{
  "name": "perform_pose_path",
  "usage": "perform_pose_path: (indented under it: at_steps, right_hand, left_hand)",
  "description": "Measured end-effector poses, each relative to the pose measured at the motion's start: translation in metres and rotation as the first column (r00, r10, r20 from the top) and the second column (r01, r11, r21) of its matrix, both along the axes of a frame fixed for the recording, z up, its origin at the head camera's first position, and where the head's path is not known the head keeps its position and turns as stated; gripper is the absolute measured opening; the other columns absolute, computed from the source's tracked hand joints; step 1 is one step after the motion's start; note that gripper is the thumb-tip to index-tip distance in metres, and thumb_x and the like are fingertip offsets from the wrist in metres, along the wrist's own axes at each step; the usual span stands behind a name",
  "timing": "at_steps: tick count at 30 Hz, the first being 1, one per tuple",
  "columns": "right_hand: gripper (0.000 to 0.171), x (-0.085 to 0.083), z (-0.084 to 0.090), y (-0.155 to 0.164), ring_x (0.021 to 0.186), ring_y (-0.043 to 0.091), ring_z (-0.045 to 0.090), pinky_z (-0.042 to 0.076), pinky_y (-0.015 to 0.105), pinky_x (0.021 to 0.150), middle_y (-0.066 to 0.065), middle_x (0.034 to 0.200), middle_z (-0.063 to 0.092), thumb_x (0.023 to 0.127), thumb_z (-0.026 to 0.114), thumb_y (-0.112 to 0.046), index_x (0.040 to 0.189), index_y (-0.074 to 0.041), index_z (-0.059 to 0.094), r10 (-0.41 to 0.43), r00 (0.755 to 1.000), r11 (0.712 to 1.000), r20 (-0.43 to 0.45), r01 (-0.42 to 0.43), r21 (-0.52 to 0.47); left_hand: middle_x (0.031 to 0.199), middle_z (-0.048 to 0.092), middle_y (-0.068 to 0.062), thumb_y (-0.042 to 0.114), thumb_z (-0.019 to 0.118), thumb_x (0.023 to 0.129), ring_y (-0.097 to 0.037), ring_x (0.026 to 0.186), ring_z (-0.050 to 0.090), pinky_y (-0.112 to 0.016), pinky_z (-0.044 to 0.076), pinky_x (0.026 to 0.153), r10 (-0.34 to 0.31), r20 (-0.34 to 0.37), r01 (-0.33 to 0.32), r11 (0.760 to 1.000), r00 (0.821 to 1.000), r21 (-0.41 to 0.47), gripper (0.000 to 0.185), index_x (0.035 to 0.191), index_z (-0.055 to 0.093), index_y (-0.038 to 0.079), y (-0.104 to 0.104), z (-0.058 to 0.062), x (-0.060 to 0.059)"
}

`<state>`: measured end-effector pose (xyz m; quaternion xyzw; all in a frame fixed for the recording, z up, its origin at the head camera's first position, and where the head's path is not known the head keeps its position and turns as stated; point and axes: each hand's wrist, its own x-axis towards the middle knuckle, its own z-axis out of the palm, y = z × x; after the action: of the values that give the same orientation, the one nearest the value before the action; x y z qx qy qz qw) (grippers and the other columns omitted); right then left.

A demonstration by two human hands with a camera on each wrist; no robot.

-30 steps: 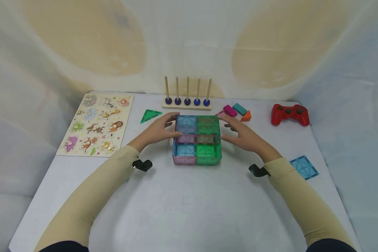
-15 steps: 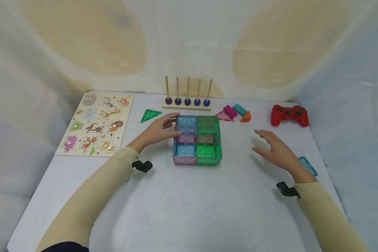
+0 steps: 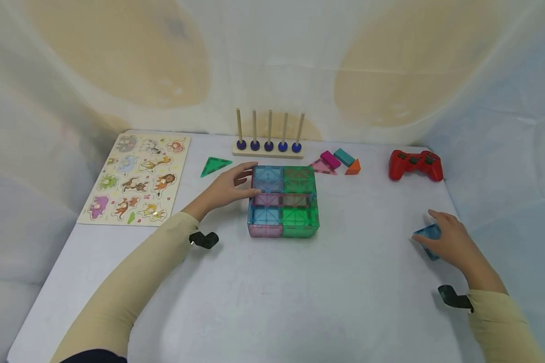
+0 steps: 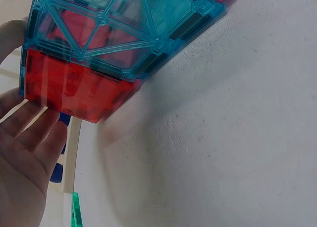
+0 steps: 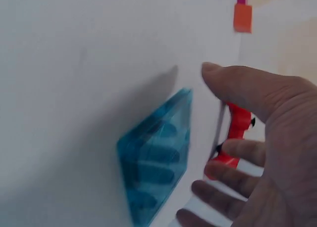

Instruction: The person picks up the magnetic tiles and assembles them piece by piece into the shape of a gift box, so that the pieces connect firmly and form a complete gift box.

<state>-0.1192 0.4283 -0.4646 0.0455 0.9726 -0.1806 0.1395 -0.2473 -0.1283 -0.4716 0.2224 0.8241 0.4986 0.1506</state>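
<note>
In the head view a low box of clear magnetic tiles, blue and pink at left and green at right, stands on the table. My left hand rests at its left side, thumb at the edge and fingers along the wall. The left wrist view shows those fingers fairly straight beside a red side tile under a blue top tile. At the right, my right hand is over a loose blue square magnetic tile. Its thumb and fingers are spread, apart from the tile.
A wooden animal puzzle board lies at the left, near a green triangle tile. Behind the box is a peg stand with blue beads. Small blocks, a pink triangle tile and a red game controller lie at the back right.
My right hand has left the right side of the tile box and moved right, to the loose blue tile. The left hand has stayed at the box's left side.
</note>
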Motion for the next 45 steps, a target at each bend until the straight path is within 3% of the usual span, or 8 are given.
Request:
perform_pose_path:
  at_steps: [8, 12, 17, 19, 23, 29, 35, 45]
  right_hand:
    - [0.103, 0.005, -0.004, 0.016, 0.116, 0.064, 0.032, 0.041, 0.077, 0.091, 0.051, 0.133, 0.022, 0.090, 0.071, -0.046, 0.150, 0.017, 0.016, -0.055, 0.994, 0.997, 0.098, 0.048, 0.068]
    - [0.100, 0.002, -0.004, 0.013, 0.118, 0.065, 0.034, 0.039, 0.078, 0.094, 0.051, 0.134, 0.026, 0.090, 0.073, -0.040, 0.151, 0.017, 0.017, -0.018, 0.998, 0.999, 0.066, 0.015, 0.052]
    - [0.096, -0.010, -0.007, -0.003, 0.124, 0.064, 0.034, 0.034, 0.077, 0.100, 0.049, 0.141, 0.031, 0.089, 0.075, -0.034, 0.152, 0.014, 0.022, 0.062, 0.998, 0.998, -0.002, -0.062, 0.018]
    - [0.095, -0.017, -0.008, -0.013, 0.126, 0.063, 0.033, 0.034, 0.077, 0.101, 0.047, 0.143, 0.032, 0.089, 0.075, -0.033, 0.154, 0.012, 0.022, 0.084, 0.996, 0.996, -0.007, -0.084, 0.009]
    - [0.096, -0.029, -0.010, -0.035, 0.130, 0.060, 0.033, 0.034, 0.075, 0.103, 0.042, 0.148, 0.032, 0.090, 0.076, -0.034, 0.157, 0.007, 0.022, 0.118, 0.993, 0.993, 0.000, -0.118, -0.019]
    - [0.092, -0.045, -0.011, -0.068, 0.135, 0.055, 0.031, 0.032, 0.071, 0.108, 0.035, 0.153, 0.033, 0.091, 0.076, -0.032, 0.159, 0.002, 0.024, 0.177, 0.984, 0.983, 0.006, -0.177, -0.039]
    - [0.088, -0.051, -0.015, -0.091, 0.138, 0.051, 0.033, 0.033, 0.069, 0.110, 0.030, 0.155, 0.035, 0.092, 0.077, -0.029, 0.159, -0.003, 0.027, 0.226, 0.974, 0.972, -0.012, -0.226, -0.066]
    - [0.094, -0.047, -0.023, -0.088, 0.139, 0.051, 0.030, 0.036, 0.069, 0.107, 0.030, 0.156, 0.030, 0.089, 0.079, -0.039, 0.159, -0.003, 0.028, 0.212, 0.977, 0.976, -0.010, -0.213, -0.048]
  left_hand:
    - [0.161, 0.036, -0.009, 0.026, 0.079, 0.091, -0.032, 0.147, 0.037, -0.047, 0.033, 0.118, 0.008, 0.019, -0.009, 1.000, 1.000, 0.021, 0.083, 0.159, 0.034, 0.010, 0.001, 0.000, 0.000]
    - [0.162, 0.034, -0.015, 0.021, 0.078, 0.092, -0.037, 0.147, 0.035, -0.051, 0.032, 0.119, 0.008, 0.029, -0.009, 1.000, 1.000, 0.018, 0.083, 0.159, 0.031, 0.007, 0.001, 0.001, 0.001]
    - [0.161, 0.035, -0.018, 0.018, 0.076, 0.093, -0.040, 0.146, 0.035, -0.052, 0.032, 0.118, 0.003, 0.029, -0.003, 1.000, 1.000, 0.016, 0.079, 0.158, 0.032, 0.005, 0.005, 0.018, 0.010]
    - [0.161, 0.036, -0.014, 0.022, 0.076, 0.093, -0.036, 0.146, 0.037, -0.049, 0.033, 0.118, 0.000, 0.018, -0.001, 1.000, 1.000, 0.013, 0.080, 0.158, 0.033, 0.006, 0.004, 0.016, 0.010]
    - [0.160, 0.039, -0.004, 0.034, 0.079, 0.091, -0.027, 0.146, 0.040, -0.039, 0.037, 0.117, 0.005, -0.002, -0.005, 1.000, 1.000, -0.005, 0.084, 0.159, 0.035, 0.013, 0.001, -0.001, 0.000]
    - [0.161, 0.037, -0.003, 0.035, 0.079, 0.091, -0.026, 0.147, 0.039, -0.039, 0.036, 0.117, -0.001, 0.002, 0.001, 1.000, 1.000, -0.008, 0.085, 0.159, 0.033, 0.014, 0.001, 0.000, 0.000]
    - [0.162, 0.036, -0.005, 0.034, 0.078, 0.091, -0.029, 0.147, 0.038, -0.040, 0.035, 0.118, -0.003, 0.001, 0.003, 1.000, 1.000, 0.000, 0.085, 0.159, 0.033, 0.012, 0.001, -0.001, 0.000]
    - [0.161, 0.037, -0.004, 0.031, 0.079, 0.091, -0.028, 0.146, 0.039, -0.041, 0.036, 0.117, 0.013, -0.001, -0.013, 1.000, 1.000, 0.013, 0.083, 0.159, 0.034, 0.013, 0.001, -0.002, 0.000]
